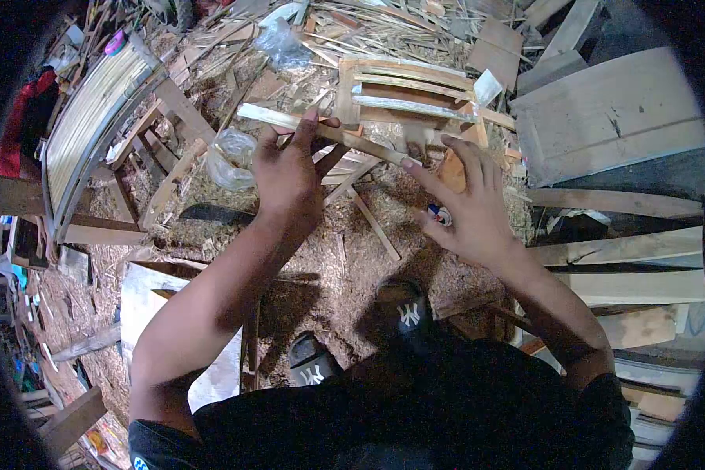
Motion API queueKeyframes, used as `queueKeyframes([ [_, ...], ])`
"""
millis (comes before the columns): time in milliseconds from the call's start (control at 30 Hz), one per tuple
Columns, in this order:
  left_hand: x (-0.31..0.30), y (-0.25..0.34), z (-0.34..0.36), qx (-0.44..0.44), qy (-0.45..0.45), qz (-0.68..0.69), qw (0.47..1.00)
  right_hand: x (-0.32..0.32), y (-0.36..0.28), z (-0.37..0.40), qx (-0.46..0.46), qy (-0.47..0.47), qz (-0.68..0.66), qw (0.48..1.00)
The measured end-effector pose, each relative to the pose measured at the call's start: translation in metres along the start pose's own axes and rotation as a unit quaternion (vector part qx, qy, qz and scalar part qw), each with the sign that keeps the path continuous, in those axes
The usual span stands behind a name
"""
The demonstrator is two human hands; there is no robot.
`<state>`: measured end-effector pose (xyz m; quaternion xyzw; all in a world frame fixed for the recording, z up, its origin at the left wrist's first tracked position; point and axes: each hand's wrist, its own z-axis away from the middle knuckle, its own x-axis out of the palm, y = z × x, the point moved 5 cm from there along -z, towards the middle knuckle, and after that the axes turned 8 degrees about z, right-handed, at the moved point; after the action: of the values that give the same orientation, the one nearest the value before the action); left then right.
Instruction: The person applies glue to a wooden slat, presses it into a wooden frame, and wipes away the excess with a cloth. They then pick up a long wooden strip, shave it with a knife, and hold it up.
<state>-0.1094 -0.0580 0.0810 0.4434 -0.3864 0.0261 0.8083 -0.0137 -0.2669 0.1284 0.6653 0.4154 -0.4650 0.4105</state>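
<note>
A slim wooden strip (360,142), pale at its left end, is held up in front of me. My left hand (288,168) grips it near that pale end, thumb and fingers closed round it. At the strip's other end, the index fingertip of my right hand (478,204) meets the wood. The remaining fingers of that hand are spread apart. Behind them, partly hidden, show an orange-brown piece (451,171) and a small blue-and-white object (440,214).
A wooden frame with curved slats (415,94) lies ahead. On the left stands a slatted bench (102,117) with a pink roll (115,42) on top. Large boards (611,117) and planks (634,286) line the right. A clear plastic bag (233,159) rests on the sawdust-covered floor (352,266).
</note>
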Motion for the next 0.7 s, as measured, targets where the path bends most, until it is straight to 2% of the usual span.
queueKeyframes([
  [100, 0.000, 0.000, 0.000, -0.005, -0.001, -0.002, 1.000, 0.002, 0.004, 0.002, 0.036, 0.009, 0.015, 0.999],
  [433, 0.003, 0.004, 0.002, 0.012, 0.017, -0.007, 1.000, 0.001, -0.002, 0.004, 0.016, -0.002, 0.027, 1.000],
  [500, 0.001, 0.002, 0.002, 0.007, 0.029, -0.010, 0.999, 0.001, -0.002, 0.004, 0.024, 0.005, 0.012, 1.000],
  [600, 0.003, -0.002, 0.003, 0.029, -0.010, 0.027, 0.999, 0.001, -0.006, 0.000, 0.052, -0.008, -0.022, 0.998],
  [700, 0.005, 0.000, 0.006, 0.013, 0.019, -0.003, 1.000, 0.000, -0.008, -0.004, 0.038, -0.010, -0.034, 0.999],
])
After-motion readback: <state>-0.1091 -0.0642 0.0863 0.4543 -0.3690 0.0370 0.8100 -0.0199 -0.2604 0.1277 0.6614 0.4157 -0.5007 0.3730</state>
